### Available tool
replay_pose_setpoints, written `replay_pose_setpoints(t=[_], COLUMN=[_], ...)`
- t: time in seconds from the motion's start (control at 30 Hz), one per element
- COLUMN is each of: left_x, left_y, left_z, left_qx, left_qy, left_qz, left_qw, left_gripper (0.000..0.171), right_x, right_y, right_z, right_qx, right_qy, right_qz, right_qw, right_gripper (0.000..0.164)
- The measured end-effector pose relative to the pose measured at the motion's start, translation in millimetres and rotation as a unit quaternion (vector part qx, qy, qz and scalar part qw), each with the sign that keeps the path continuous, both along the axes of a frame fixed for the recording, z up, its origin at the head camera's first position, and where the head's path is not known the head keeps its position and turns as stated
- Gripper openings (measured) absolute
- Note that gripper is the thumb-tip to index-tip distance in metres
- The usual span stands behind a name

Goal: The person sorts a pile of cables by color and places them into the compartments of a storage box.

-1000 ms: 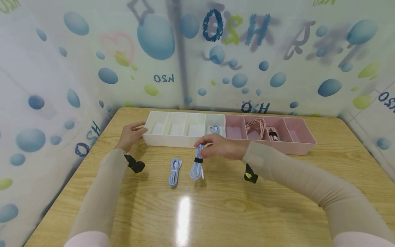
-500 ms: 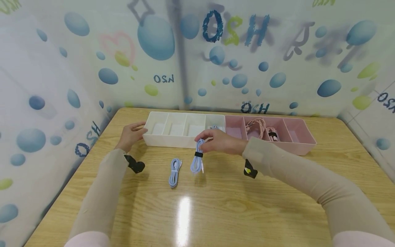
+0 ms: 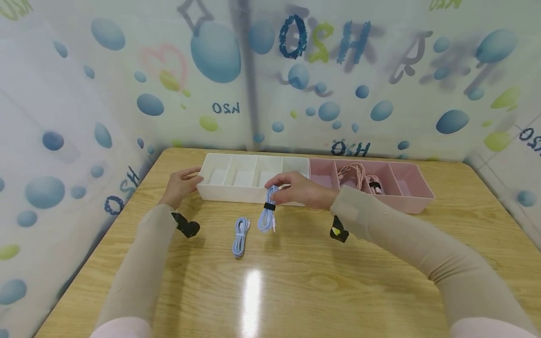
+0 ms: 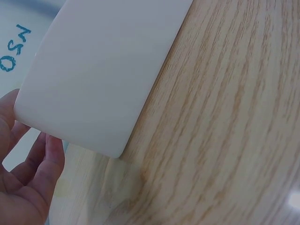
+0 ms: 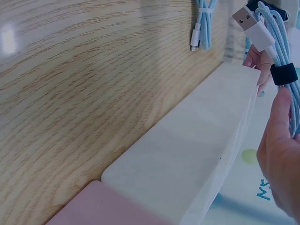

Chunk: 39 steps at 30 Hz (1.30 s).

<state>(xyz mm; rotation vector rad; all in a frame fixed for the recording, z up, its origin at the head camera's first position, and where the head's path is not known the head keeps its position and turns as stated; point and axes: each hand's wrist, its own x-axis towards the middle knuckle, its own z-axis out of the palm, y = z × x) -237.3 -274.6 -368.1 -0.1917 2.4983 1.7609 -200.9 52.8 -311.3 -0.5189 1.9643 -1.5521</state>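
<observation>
A coiled light-blue charging cable (image 3: pixel 266 217) with a black strap hangs from my right hand (image 3: pixel 297 191), pinched between thumb and fingers above the table, just in front of the white divided box (image 3: pixel 230 193). Its white USB plug (image 5: pixel 255 32) shows in the right wrist view. Against the box's left end rests my left hand (image 3: pixel 179 188), its fingers loosely bent and touching the end wall (image 4: pixel 75 136). On the table in front lies a second coiled blue cable (image 3: pixel 240 237) with a pale tie. My right hand partly hides the white box's rightmost compartment.
A pink divided box (image 3: pixel 412 203) adjoins the white box on the right. Inside it are a loose pink cable (image 3: pixel 357 173) and a strapped pink cable (image 3: pixel 374 184) in separate compartments. Behind the wooden table (image 3: pixel 321 291) stands a patterned wall covering (image 3: pixel 270 84).
My right hand has raised the strapped blue cable slightly and brought it nearer the white box. A blue cable seen earlier in the box's rightmost compartment is now hidden. The left hand stays put.
</observation>
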Motion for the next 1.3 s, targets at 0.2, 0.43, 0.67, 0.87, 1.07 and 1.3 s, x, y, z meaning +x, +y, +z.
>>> replay_pose_setpoints(t=[0.2, 0.43, 0.67, 0.87, 1.07, 1.3], left_x=[-0.5, 1.4, 1.7, 2.6, 1.5, 0.7], left_y=[0, 0, 1, 0, 0, 0], left_z=[-0.7, 1.6, 2.7, 2.4, 2.2, 2.4], left_qx=[-0.003, -0.005, -0.001, 0.003, -0.003, -0.006], left_qy=[-0.001, 0.002, 0.001, -0.003, -0.003, -0.001], left_qz=[0.001, -0.001, -0.004, -0.004, -0.006, -0.005], left_qw=[1.0000, 1.0000, 1.0000, 1.0000, 1.0000, 1.0000], left_gripper=[0.050, 0.050, 0.050, 0.050, 0.050, 0.050], right_x=[-1.7, -5.3, -14.3, -20.4, -26.0, -33.4], right_y=[-2, -1, -1, 1, 2, 2], right_z=[3.1, 8.2, 15.5, 22.7, 29.0, 31.7], right_qx=[0.004, 0.007, 0.017, 0.029, 0.050, 0.059], right_qy=[0.022, 0.023, 0.045, 0.055, 0.053, 0.052], right_qz=[0.001, -0.008, -0.006, 0.005, 0.020, 0.025], right_qw=[1.000, 1.000, 0.999, 0.998, 0.997, 0.997], right_gripper=[0.039, 0.038, 0.037, 0.034, 0.036, 0.037])
